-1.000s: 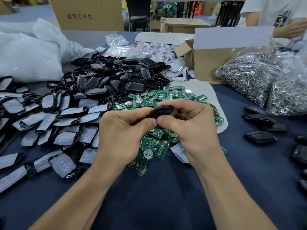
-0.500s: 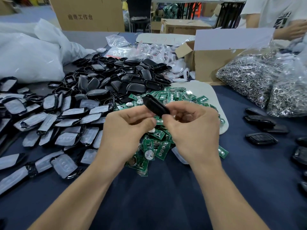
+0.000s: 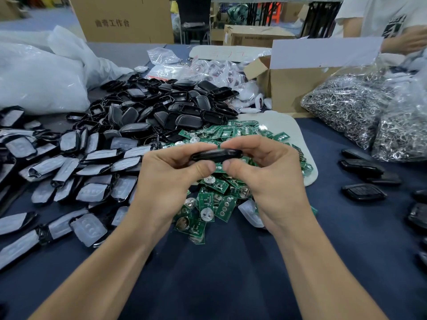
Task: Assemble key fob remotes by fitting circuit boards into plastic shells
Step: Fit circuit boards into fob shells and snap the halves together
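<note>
Right now left hand & right hand pinch the fob by its ends (light, stiff, prob slick plastic); best squeezed along edges.

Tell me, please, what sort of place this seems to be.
Probably a small electronics assembly workshop: heaps of black plastic shells and green circuit boards cover the table beside bags of metal parts.

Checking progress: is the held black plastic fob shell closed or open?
Looks closed: the black plastic fob shell shows no visible gap.
</note>
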Tool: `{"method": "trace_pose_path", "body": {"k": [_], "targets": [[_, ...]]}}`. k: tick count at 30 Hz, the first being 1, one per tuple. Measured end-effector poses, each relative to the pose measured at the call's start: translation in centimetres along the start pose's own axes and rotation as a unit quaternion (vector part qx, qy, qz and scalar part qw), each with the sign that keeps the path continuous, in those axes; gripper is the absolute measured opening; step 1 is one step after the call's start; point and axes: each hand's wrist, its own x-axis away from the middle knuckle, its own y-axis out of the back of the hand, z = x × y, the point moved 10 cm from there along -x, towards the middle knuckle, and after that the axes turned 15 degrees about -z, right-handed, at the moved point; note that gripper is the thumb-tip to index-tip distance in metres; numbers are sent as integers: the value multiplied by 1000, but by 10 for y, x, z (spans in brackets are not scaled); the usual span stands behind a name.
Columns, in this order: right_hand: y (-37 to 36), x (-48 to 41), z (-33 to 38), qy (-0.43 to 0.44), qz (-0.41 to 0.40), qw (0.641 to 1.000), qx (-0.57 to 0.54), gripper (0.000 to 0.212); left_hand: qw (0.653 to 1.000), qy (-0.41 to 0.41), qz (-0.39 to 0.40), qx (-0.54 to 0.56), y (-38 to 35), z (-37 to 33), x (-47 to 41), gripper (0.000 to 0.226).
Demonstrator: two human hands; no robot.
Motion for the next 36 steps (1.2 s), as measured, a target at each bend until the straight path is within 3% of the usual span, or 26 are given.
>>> {"method": "trace_pose_path", "body": {"k": [6, 11, 14, 20, 26, 30, 33, 36], "targets": [[-1, 0, -3, -33, 15, 999, -38, 38, 998, 26, 49, 24, -10, 2, 3, 25], [3, 0, -5, -24, -28, 999, -17, 36, 993, -88, -13, -83, -1, -14, 6, 42], [2, 1, -3, -16, -32, 999, -20, 33, 985, -142, -40, -91, 2, -27, 11, 42], [-4, 8, -6, -42, -32, 997, -56, 28, 996, -54, -64, 37, 0, -19, 14, 21], [-4, 15, -21, -94, -84, 988, -90, 30, 994, -79, -80, 3, 0, -18, 18, 31], [-1, 14, -26, -110, -103, 984, -95, 26, 995, -57, -77, 10, -5, -12, 16, 26], [0, 9, -33, -144, -79, 983, -76, 23, 996, -27, -83, 15, -4, -6, 11, 25], [2, 5, -41, -188, -58, 977, -86, 31, 997, -31, -64, -33, -1, -3, 8, 40]]}}
